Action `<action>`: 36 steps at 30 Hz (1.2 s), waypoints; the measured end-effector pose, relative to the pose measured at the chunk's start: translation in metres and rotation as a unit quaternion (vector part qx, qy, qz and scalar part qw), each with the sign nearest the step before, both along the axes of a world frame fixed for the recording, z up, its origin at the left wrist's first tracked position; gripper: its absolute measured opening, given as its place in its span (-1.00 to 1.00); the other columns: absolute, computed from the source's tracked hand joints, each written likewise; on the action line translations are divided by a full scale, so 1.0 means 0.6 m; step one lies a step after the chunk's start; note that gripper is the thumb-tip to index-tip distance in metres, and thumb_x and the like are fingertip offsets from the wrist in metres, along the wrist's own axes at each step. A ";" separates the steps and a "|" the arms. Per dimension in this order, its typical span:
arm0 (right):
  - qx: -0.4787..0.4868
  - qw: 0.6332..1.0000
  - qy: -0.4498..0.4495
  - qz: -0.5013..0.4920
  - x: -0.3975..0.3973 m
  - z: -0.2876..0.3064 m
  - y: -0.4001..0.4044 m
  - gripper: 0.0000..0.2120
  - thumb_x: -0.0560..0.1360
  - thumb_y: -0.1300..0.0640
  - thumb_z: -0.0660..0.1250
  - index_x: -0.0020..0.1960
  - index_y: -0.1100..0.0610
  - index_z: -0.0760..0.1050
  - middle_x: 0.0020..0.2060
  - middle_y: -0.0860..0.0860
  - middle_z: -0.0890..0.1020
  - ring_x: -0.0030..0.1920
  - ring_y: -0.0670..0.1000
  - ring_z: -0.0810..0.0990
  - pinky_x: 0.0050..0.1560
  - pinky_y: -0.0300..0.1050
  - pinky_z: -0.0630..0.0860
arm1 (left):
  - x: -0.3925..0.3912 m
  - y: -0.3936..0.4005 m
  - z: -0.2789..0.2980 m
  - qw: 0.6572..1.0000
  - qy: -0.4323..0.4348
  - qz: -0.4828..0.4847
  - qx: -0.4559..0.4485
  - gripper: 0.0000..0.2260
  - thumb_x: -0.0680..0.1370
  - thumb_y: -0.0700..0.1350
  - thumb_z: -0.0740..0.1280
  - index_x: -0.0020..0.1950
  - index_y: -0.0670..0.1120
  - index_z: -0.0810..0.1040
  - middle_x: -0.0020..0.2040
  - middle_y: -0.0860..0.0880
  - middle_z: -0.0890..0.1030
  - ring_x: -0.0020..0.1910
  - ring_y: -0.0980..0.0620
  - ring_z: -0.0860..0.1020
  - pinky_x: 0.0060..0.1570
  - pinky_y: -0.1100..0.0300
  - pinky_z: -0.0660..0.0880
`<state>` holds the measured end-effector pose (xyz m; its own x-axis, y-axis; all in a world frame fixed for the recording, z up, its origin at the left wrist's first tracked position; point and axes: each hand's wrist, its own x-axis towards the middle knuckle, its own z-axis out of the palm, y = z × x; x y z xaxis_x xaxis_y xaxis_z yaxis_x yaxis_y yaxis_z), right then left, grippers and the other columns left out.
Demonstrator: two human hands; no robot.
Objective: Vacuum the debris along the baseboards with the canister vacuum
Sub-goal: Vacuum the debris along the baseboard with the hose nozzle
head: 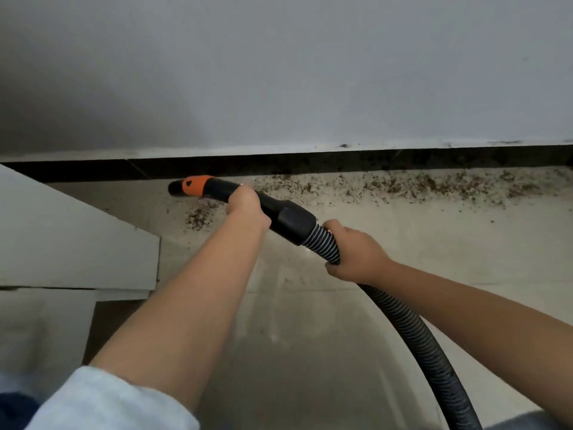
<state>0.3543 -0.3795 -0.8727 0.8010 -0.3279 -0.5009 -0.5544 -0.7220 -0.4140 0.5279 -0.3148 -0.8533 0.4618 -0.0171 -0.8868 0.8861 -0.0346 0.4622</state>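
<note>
The dark baseboard [341, 161] runs nine to three o'clock, debris [403, 184] scattered below toward two. The ribbed hose [412, 330] looks floppy, so the right hand [353, 252] clamps it; the left hand [245, 206] grips the stiff, light-looking nozzle [198, 187], best held there.

dim, soft daylight; wall [279, 72] shadowed at upper left, edges bowed, slightly blurry throughout.
</note>
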 end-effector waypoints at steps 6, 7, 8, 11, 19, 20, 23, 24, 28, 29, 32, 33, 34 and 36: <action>0.061 0.998 0.010 0.013 0.083 -0.095 -0.039 -0.55 0.32 0.19 0.45 0.08 0.14 0.28 -0.16 0.02 0.46 -0.14 0.05 0.50 -0.23 -0.14 0.43 | 0.075 -0.023 -0.108 0.993 0.013 -0.040 -0.108 -0.70 0.56 -0.17 0.29 0.25 -0.18 0.33 0.02 -0.21 0.51 0.07 -0.24 0.52 0.10 -0.19 0.46; 0.087 0.996 0.009 0.014 0.082 -0.092 -0.040 -0.56 0.31 0.21 0.46 0.04 0.11 0.27 -0.17 0.00 0.46 -0.14 0.02 0.49 -0.24 -0.16 0.41 | 0.071 -0.013 -0.101 0.992 0.015 -0.042 -0.122 -0.71 0.55 -0.17 0.31 0.22 -0.19 0.35 -0.02 -0.21 0.52 0.04 -0.24 0.53 0.05 -0.18 0.46; 0.100 0.995 0.005 0.015 0.081 -0.087 -0.037 -0.56 0.31 0.23 0.46 0.02 0.09 0.26 -0.18 -0.02 0.45 -0.15 0.00 0.49 -0.26 -0.20 0.40 | 0.068 -0.004 -0.098 0.989 0.005 -0.036 -0.146 -0.71 0.54 -0.16 0.33 0.21 -0.19 0.36 -0.04 -0.21 0.52 0.02 -0.22 0.53 0.02 -0.17 0.46; 0.144 0.989 -0.009 0.001 0.090 -0.072 -0.034 -0.55 0.31 0.26 0.47 0.03 0.07 0.28 -0.19 -0.07 0.45 -0.17 -0.08 0.50 -0.24 -0.27 0.43 | 0.089 0.014 -0.110 0.975 -0.031 0.016 -0.218 -0.69 0.55 -0.13 0.33 0.23 -0.18 0.37 -0.06 -0.19 0.52 -0.09 -0.14 0.53 0.03 -0.10 0.47; 0.283 0.940 -0.077 -0.173 0.111 -0.098 0.015 -0.27 0.28 0.28 0.52 0.30 0.00 0.21 0.05 -0.03 0.49 -0.04 -0.02 0.55 -0.16 -0.18 0.54 | 0.081 0.005 -0.142 0.986 -0.045 -0.060 -0.147 -0.53 0.57 -0.04 0.28 0.42 -0.17 0.28 0.25 -0.19 0.48 0.14 -0.19 0.50 0.12 -0.15 0.42; 0.262 0.951 -0.076 -0.146 0.114 -0.092 0.011 -0.29 0.28 0.27 0.53 0.29 0.01 0.23 0.07 -0.03 0.48 0.00 -0.03 0.52 -0.15 -0.23 0.50 | 0.076 0.007 -0.138 0.987 -0.030 -0.061 -0.143 -0.53 0.58 -0.04 0.27 0.43 -0.18 0.27 0.30 -0.20 0.45 0.23 -0.21 0.46 0.18 -0.17 0.38; 0.273 0.954 -0.029 -0.124 0.111 -0.074 0.000 -0.36 0.19 0.26 0.54 0.18 0.07 0.35 0.03 0.04 0.52 -0.03 0.02 0.55 -0.20 -0.20 0.51 | 0.066 0.022 -0.131 0.986 -0.010 -0.084 -0.141 -0.62 0.61 -0.10 0.21 0.39 -0.22 0.30 0.29 -0.22 0.45 0.25 -0.22 0.44 0.12 -0.13 0.40; 0.289 0.949 -0.012 -0.123 0.110 -0.073 -0.003 -0.38 0.13 0.24 0.51 0.13 0.06 0.37 -0.01 0.06 0.53 -0.08 0.02 0.57 -0.26 -0.20 0.52 | 0.066 0.030 -0.132 0.987 -0.018 -0.092 -0.132 -0.63 0.60 -0.12 0.23 0.36 -0.22 0.32 0.24 -0.21 0.48 0.18 -0.20 0.49 0.02 -0.09 0.45; 0.302 0.945 -0.009 -0.122 0.097 -0.079 -0.003 -0.45 0.14 0.30 0.49 0.04 0.05 0.38 -0.08 0.06 0.54 -0.15 0.02 0.58 -0.34 -0.21 0.52 | 0.074 0.050 -0.153 0.990 -0.073 -0.091 -0.082 -0.64 0.53 -0.13 0.34 0.28 -0.17 0.37 0.12 -0.14 0.53 -0.10 -0.08 0.54 -0.23 0.05 0.51; 0.288 0.950 -0.014 -0.122 0.094 -0.081 0.002 -0.44 0.20 0.34 0.51 0.08 0.07 0.37 -0.06 0.06 0.53 -0.12 0.02 0.58 -0.28 -0.18 0.54 | 0.075 0.053 -0.154 0.989 -0.090 -0.097 -0.072 -0.68 0.54 -0.12 0.33 0.24 -0.16 0.36 0.06 -0.13 0.52 -0.12 -0.06 0.53 -0.18 0.06 0.51; 0.268 0.957 -0.038 -0.106 0.096 -0.087 0.021 -0.43 0.27 0.29 0.53 0.17 0.07 0.34 0.01 0.01 0.53 0.00 0.00 0.55 -0.07 -0.13 0.55 | 0.077 0.058 -0.149 0.984 -0.119 -0.117 -0.055 -0.74 0.56 -0.12 0.30 0.19 -0.14 0.34 0.01 -0.12 0.49 -0.07 -0.07 0.51 -0.11 0.05 0.51; 0.276 0.955 -0.043 -0.099 0.100 -0.085 0.028 -0.43 0.27 0.24 0.54 0.17 0.07 0.34 0.02 -0.01 0.52 0.02 -0.01 0.54 -0.03 -0.13 0.54 | 0.078 0.058 -0.147 0.984 -0.123 -0.116 -0.048 -0.72 0.56 -0.12 0.30 0.23 -0.15 0.35 0.05 -0.13 0.48 -0.04 -0.08 0.50 -0.10 0.04 0.50; 0.281 0.954 -0.043 -0.094 0.103 -0.084 0.031 -0.44 0.28 0.20 0.55 0.16 0.07 0.34 0.01 -0.03 0.52 0.02 -0.03 0.54 -0.01 -0.14 0.52 | 0.079 0.059 -0.146 0.985 -0.126 -0.116 -0.035 -0.69 0.56 -0.12 0.30 0.26 -0.16 0.34 0.08 -0.14 0.47 -0.02 -0.09 0.49 -0.10 0.03 0.50; 0.288 0.952 -0.044 -0.092 0.103 -0.085 0.036 -0.47 0.29 0.13 0.55 0.14 0.06 0.35 -0.02 -0.04 0.52 0.01 -0.02 0.54 0.00 -0.15 0.52 | 0.076 0.062 -0.147 0.984 -0.127 -0.121 -0.007 -0.66 0.54 -0.12 0.32 0.26 -0.15 0.35 0.12 -0.15 0.47 -0.01 -0.09 0.49 -0.13 0.03 0.50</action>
